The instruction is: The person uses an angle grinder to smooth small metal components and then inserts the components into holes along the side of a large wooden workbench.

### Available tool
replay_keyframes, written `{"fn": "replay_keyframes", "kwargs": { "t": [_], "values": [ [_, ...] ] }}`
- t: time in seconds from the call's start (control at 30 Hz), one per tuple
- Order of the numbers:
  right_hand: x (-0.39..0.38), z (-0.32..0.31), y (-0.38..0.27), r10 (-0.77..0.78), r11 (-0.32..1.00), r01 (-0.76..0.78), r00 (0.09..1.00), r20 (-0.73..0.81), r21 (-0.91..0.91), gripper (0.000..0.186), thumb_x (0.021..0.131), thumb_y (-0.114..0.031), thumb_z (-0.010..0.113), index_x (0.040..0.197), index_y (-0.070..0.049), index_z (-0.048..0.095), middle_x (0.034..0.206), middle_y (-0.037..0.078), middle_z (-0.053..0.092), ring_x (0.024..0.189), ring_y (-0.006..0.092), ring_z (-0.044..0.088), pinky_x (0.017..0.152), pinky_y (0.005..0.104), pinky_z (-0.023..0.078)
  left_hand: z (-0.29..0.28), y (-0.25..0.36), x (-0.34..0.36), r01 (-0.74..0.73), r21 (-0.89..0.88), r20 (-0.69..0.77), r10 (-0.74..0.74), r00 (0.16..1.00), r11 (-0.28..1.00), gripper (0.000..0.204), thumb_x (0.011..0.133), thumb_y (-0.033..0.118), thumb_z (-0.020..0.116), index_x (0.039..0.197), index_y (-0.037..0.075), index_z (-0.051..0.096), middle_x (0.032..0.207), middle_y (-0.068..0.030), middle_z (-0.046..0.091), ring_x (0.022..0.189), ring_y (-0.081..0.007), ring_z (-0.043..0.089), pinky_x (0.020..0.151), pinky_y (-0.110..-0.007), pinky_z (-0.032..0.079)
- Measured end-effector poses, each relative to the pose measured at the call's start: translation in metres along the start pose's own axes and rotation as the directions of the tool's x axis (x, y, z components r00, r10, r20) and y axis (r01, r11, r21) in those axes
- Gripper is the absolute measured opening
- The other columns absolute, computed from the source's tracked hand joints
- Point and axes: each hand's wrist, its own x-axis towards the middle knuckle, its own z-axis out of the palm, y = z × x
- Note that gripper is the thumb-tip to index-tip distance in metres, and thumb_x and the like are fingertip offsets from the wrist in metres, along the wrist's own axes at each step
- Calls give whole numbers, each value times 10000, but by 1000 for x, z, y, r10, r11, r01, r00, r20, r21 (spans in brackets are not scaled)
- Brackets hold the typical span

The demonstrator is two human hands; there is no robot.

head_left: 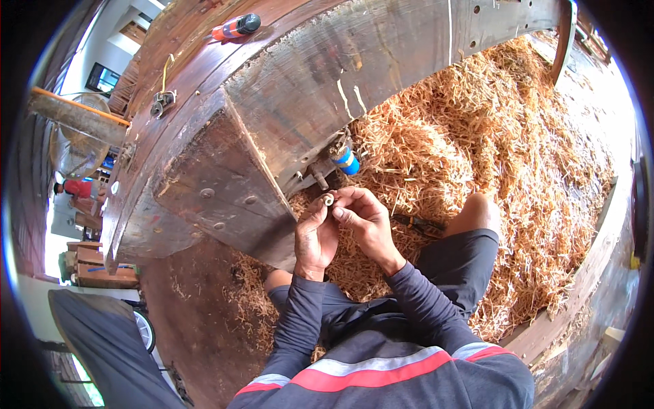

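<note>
My left hand [315,238] and my right hand [364,223] meet in front of me, fingertips closed round a small pale ring-shaped fitting [329,200]. Just beyond them a short metal shaft [320,177] sticks out from the underside of the heavy, stained machine body [308,82], beside a blue cylinder [346,161]. Pliers [417,223] with dark handles lie on the shavings near my right knee, partly hidden.
On the wooden top [170,48] lie an orange-and-black hand tool [235,27] and a small metal tool [163,102]. Wood shavings [511,170] heap to the right, bordered by a plank [572,286]. At left are a fan [76,153] and a person [76,186] in red.
</note>
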Motion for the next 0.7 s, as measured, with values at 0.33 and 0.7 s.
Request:
{"fn": "replay_keyframes", "kwargs": {
  "t": [0.33, 0.7],
  "values": [
    [13, -8, 39, -5, 950, -23, 996, -89, -311, 195, 977, -103, 673, 1136, 2, 635, 988, 27, 636, 878, 94, 576, 791, 258, 494, -16, 4, -6, 80, 397, -299, 46, 953, 914, 200, 997, 139, 620, 1146, 21, 683, 1106, -52, 689, 977, -132, 626, 862, -272, 495],
    [96, -27, 106, 105, 951, -223, 885, -454, -215, 175, 956, -195, 684, 990, -24, 673, 732, -12, 628, 591, 68, 539, 552, 223, 442, 28, 109, -25, -348, 777, 601, 783, 161, -525, 142, 961, -13, 578, 1047, -75, 673, 1154, -198, 587, 970, -258, 625, 806, -350, 540]
  ]
}}
